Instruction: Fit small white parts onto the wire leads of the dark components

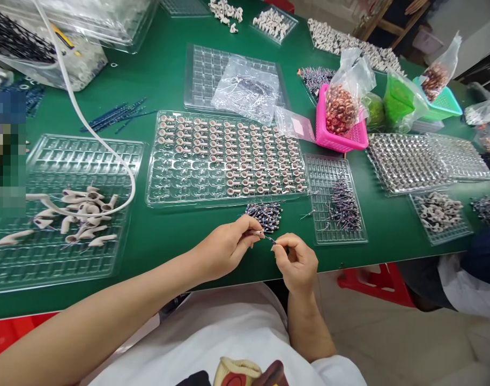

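Both my hands meet just over the near edge of the green table. A small pale earbud shell (258, 232) is pinched between the thumb and fingers of my left hand (221, 249). My right hand (298, 261) is closed on the end of a thin wired part (271, 240), whose other end reaches the shell's tip; whether it is inside cannot be told. Just beyond my fingers lies a pile of small dark wired parts (264, 214). Behind that, a clear tray (180, 195) carries rows of earbud shells, with vacant slots at its front left.
A white cable (74, 110) loops over the left tray (39, 268) of loose shells. Right of my hands is a tray (319, 236) with wired parts. Farther back stand a pink basket (345, 140) and plastic bags. A person's dark sleeve (484, 249) shows at right.
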`<state>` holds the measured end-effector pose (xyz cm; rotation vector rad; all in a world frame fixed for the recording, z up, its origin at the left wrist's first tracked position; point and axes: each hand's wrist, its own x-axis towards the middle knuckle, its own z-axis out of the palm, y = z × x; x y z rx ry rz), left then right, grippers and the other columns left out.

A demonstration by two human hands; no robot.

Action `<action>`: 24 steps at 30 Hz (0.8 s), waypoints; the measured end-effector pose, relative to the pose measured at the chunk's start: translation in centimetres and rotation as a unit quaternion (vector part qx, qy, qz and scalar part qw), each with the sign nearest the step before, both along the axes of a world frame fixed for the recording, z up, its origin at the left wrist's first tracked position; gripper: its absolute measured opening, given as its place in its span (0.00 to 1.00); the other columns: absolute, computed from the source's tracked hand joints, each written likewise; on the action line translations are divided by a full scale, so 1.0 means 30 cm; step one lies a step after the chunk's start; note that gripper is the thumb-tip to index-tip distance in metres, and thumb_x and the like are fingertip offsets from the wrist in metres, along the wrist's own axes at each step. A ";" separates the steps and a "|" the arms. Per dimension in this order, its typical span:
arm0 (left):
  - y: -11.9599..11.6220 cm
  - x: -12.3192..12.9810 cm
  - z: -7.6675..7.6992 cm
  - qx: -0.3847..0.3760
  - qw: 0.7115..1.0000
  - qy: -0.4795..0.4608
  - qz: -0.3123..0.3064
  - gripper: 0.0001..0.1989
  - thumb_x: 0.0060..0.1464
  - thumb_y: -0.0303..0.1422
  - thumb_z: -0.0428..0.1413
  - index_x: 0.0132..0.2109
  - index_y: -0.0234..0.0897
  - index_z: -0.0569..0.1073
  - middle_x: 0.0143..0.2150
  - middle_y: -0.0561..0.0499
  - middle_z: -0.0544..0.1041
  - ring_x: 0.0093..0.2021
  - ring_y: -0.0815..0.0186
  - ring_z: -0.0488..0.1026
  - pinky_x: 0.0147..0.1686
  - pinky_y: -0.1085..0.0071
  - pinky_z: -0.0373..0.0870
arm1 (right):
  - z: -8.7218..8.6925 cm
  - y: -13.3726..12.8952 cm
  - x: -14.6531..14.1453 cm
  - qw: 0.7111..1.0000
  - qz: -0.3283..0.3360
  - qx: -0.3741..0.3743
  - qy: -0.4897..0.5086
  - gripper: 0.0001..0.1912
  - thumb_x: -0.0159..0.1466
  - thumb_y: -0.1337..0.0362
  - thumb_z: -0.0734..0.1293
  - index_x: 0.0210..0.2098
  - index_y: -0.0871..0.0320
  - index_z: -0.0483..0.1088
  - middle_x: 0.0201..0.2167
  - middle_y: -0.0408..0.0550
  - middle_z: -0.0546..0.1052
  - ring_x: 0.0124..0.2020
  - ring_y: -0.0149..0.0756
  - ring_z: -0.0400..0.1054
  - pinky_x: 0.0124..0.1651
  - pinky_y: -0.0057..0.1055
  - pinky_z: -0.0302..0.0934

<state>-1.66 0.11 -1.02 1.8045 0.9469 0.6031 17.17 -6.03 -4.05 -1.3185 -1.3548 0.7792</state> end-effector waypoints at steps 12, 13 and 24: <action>-0.001 -0.001 -0.016 0.130 0.991 -0.029 0.025 0.07 0.61 0.26 0.56 0.45 0.35 0.77 0.39 0.50 0.81 0.39 0.68 0.78 0.41 0.76 0.73 | 0.018 0.008 -0.011 0.994 0.017 0.054 -0.088 0.06 0.62 0.73 0.67 0.34 0.55 0.71 0.28 0.42 0.74 0.28 0.30 0.65 0.32 0.29 0.62; 0.000 -0.001 -0.017 0.132 0.991 -0.027 0.022 0.07 0.61 0.26 0.56 0.45 0.35 0.77 0.39 0.50 0.82 0.39 0.68 0.79 0.41 0.76 0.73 | 0.018 0.008 -0.011 0.994 0.018 0.055 -0.090 0.06 0.62 0.73 0.67 0.34 0.55 0.71 0.28 0.42 0.74 0.28 0.30 0.65 0.32 0.29 0.62; 0.006 -0.001 -0.034 0.189 0.981 -0.050 -0.007 0.09 0.61 0.26 0.57 0.47 0.36 0.77 0.38 0.49 0.83 0.38 0.65 0.78 0.39 0.71 0.75 | 0.014 0.013 -0.012 0.992 0.032 0.051 -0.115 0.06 0.62 0.72 0.67 0.34 0.55 0.71 0.28 0.41 0.75 0.28 0.30 0.67 0.35 0.30 0.65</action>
